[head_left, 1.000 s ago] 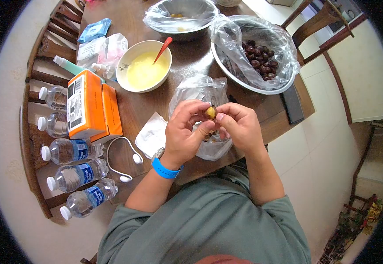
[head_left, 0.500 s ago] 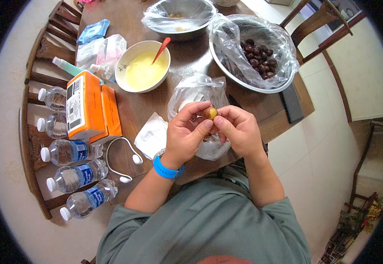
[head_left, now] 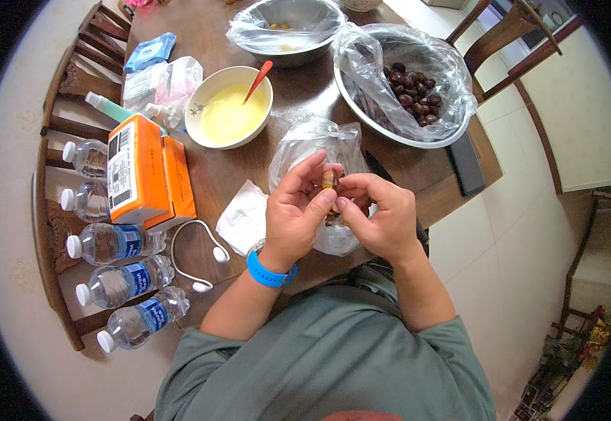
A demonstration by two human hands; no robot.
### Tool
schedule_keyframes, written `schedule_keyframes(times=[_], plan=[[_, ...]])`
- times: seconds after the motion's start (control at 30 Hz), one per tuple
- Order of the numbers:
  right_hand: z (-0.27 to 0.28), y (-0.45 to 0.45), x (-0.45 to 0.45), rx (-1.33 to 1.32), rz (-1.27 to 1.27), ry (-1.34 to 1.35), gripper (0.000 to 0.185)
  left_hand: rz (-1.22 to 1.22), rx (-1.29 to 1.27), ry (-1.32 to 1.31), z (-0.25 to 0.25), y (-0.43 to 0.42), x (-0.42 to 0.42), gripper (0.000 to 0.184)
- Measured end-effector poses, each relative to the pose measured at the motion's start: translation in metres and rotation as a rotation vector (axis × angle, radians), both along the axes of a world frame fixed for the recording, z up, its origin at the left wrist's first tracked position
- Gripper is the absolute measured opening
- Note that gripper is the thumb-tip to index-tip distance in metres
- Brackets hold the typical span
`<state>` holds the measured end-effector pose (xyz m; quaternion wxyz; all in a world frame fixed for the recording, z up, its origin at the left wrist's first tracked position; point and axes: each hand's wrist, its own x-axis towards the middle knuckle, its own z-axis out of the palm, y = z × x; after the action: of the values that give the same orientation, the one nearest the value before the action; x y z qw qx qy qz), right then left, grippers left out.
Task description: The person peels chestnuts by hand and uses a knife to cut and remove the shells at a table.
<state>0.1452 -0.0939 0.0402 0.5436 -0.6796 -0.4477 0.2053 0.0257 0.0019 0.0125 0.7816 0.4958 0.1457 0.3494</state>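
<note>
Between the thumb and fingers of my left hand (head_left: 295, 210) is a partly peeled chestnut (head_left: 330, 179), its yellow flesh showing beside brown skin. My right hand (head_left: 381, 214) is closed at the chestnut's right side, thumb and forefinger pinched on a bit of brown shell. Below both hands lies a clear plastic bag (head_left: 340, 238) with brown shell pieces in it. A white tissue (head_left: 243, 216) rests left of the bag. Dark brown chestnuts (head_left: 415, 93) fill part of a plastic-lined metal basin (head_left: 423, 146) at the upper right.
A bowl (head_left: 263, 126) of yellow liquid holds a red spoon (head_left: 257, 81). Another lined basin (head_left: 298, 57) stands behind. Orange boxes (head_left: 144, 172), several water bottles (head_left: 119, 242) and a white corded device (head_left: 173, 245) are at the left. A black phone (head_left: 465, 167) lies near the right edge.
The chestnut has been turned more upright in my left fingers. My right forefinger and thumb have drawn slightly down from its top, and my left forefinger has lifted.
</note>
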Motion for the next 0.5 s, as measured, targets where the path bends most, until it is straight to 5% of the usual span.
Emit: schedule_keyframes(times=[0.13, 0.23, 0.5], plan=[[0.000, 0.002, 0.002, 0.019, 0.017, 0.241, 0.021, 0.022, 0.205, 0.080, -0.002, 0.001, -0.001, 0.042], [0.002, 0.003, 0.005, -0.051, 0.001, 0.313, 0.020, 0.158, 0.723, 0.228, -0.002, 0.006, 0.000, 0.041], [-0.003, 0.004, 0.016, -0.156, 0.026, 0.436, 0.017, 0.249, 0.895, 0.313, 0.010, 0.002, 0.000, 0.040]])
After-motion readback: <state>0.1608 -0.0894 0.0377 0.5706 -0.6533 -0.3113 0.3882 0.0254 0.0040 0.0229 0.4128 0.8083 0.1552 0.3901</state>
